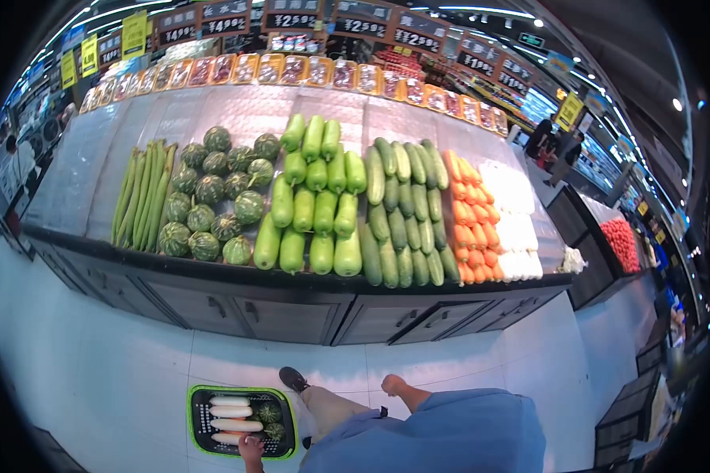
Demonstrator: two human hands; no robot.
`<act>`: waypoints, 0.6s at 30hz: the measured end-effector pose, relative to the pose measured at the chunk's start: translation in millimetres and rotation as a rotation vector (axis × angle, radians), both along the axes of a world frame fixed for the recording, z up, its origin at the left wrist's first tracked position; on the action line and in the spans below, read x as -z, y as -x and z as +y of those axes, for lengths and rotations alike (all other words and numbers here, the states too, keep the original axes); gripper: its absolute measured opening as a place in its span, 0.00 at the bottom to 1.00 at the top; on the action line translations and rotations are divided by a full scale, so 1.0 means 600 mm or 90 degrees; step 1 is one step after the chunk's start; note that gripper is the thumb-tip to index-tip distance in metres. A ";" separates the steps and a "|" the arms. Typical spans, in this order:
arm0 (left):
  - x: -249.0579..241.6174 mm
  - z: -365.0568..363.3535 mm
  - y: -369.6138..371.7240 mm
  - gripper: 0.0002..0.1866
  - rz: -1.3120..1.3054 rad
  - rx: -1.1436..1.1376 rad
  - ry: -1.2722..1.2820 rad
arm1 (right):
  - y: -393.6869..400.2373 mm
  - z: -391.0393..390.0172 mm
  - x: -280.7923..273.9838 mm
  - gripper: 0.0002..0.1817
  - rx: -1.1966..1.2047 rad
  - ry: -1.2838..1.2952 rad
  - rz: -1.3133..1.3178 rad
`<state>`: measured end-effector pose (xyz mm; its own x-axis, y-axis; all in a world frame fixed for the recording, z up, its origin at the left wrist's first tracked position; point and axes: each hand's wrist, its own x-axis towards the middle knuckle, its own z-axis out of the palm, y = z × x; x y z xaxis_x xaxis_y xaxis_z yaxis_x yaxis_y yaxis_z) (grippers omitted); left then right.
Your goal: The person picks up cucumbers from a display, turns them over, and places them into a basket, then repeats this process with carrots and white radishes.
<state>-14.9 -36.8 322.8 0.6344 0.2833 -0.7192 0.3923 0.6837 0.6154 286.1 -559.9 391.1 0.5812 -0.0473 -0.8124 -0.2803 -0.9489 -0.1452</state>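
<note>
My left hand (251, 448) is at the near edge of a black basket with a green rim (191, 422), its fingers curled; what they grip is too small to make out. In the basket lie several white radishes (230, 411) and a few dark green striped squashes (269, 412), with a bit of orange between the radishes. My right hand (392, 384) hangs beside my blue shirt over the floor, fingers curled in, away from any produce.
Ahead, a long stand (292, 288) bears long green gourds, striped squashes (210, 189), light green gourds (321, 211), cucumbers (405, 205), carrots (473, 213) and white radishes (514, 236). Packed trays (268, 68) line its back. People (564, 154) stand at the right; another stand holds red produce (619, 243).
</note>
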 end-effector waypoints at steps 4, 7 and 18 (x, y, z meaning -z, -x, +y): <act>-0.019 -0.065 0.081 0.01 0.044 0.022 -0.093 | 0.110 -0.046 0.008 0.17 -0.017 -0.079 0.107; -0.049 -0.073 0.071 0.04 0.018 0.309 -0.314 | 0.131 -0.055 0.004 0.13 0.003 -0.153 0.142; -0.008 -0.183 0.109 0.13 0.367 0.840 -0.424 | 0.020 -0.052 -0.001 0.26 -0.074 -0.258 -0.035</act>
